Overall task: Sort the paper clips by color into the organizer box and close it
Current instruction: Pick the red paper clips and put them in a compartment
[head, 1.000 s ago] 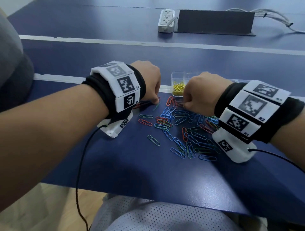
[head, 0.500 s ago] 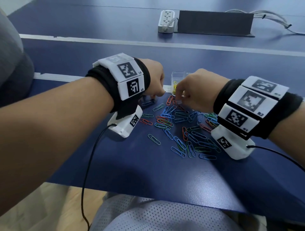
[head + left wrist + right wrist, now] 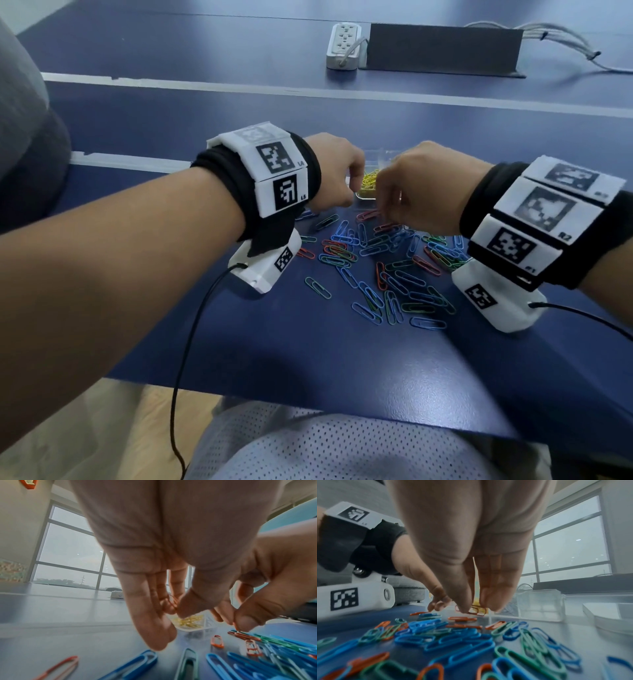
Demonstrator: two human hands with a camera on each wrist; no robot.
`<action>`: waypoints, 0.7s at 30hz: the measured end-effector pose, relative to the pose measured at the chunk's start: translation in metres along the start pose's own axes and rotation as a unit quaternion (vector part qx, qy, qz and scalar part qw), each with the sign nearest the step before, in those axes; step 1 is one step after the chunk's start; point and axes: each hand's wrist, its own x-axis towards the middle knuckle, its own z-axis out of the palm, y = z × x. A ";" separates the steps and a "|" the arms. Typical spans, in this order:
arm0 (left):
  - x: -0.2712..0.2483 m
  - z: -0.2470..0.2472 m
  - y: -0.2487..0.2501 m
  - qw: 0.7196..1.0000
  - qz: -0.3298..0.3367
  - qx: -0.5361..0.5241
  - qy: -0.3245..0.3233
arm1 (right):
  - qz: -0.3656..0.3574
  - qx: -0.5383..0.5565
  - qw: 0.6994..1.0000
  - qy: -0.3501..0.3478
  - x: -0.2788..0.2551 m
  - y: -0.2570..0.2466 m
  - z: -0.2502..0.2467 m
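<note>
Sitting at the far edge of the pile, just beyond both hands, the clear organizer box (image 3: 383, 156) is holding a heap of yellow clips (image 3: 369, 181) in its near-left compartment, the only filled one that is showing. No lid is covering it in the head view, so I am judging the closing step as not yet done; whether the flat clear piece (image 3: 607, 614) lying to its right in the right wrist view is the lid, I cannot tell.

On this side of the box, the loose paper clips (image 3: 383, 267) are lying scattered and overlapping on the blue table (image 3: 308, 359): blue, green and orange-red, with no yellow showing among them. So 1 colour is looking sorted and 3 are looking untouched.

The left hand (image 3: 334, 173) is hovering beside the box with its fingers (image 3: 150, 601) hanging down close together; thumb and fingertips are pinching an orange-red clip in the left wrist view. The right hand (image 3: 421, 192) is reaching down to the pile's far edge, thumb and fingers (image 3: 496, 595) closing together on a red clip (image 3: 476, 611) that is lying at the tips. Both hands appear to be starting on the red clips.

Farther off, a power strip (image 3: 344, 46) and a dark panel (image 3: 442, 46) are resting on the next table.
</note>
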 end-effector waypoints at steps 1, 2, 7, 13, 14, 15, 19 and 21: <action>0.000 0.000 0.002 1.000 0.001 0.006 0.000 | 0.006 0.005 1.000 0.014 -0.001 0.001 -0.001; 0.000 0.000 0.003 1.000 0.000 0.016 0.004 | 0.015 0.013 1.000 0.023 -0.001 0.003 -0.002; 0.004 0.005 0.012 0.999 -0.030 0.021 0.002 | 0.018 0.028 0.999 0.004 -0.003 0.006 0.002; 0.003 0.009 0.016 0.998 0.000 0.061 0.022 | -0.022 0.002 1.000 -0.005 -0.006 0.002 0.002; 0.003 0.009 0.017 0.997 0.005 0.069 0.024 | -0.025 -0.004 1.000 -0.010 -0.005 0.002 0.002; 0.004 0.009 0.018 0.997 0.010 0.076 0.024 | -0.027 -0.011 0.999 -0.017 -0.005 0.001 0.002; 0.006 0.010 0.021 0.995 0.016 0.093 0.010 | -0.025 -0.018 0.999 -0.033 -0.008 -0.006 0.002; 0.006 0.011 0.020 0.997 0.005 0.079 0.000 | -0.020 -0.011 0.999 -0.032 -0.009 -0.007 0.001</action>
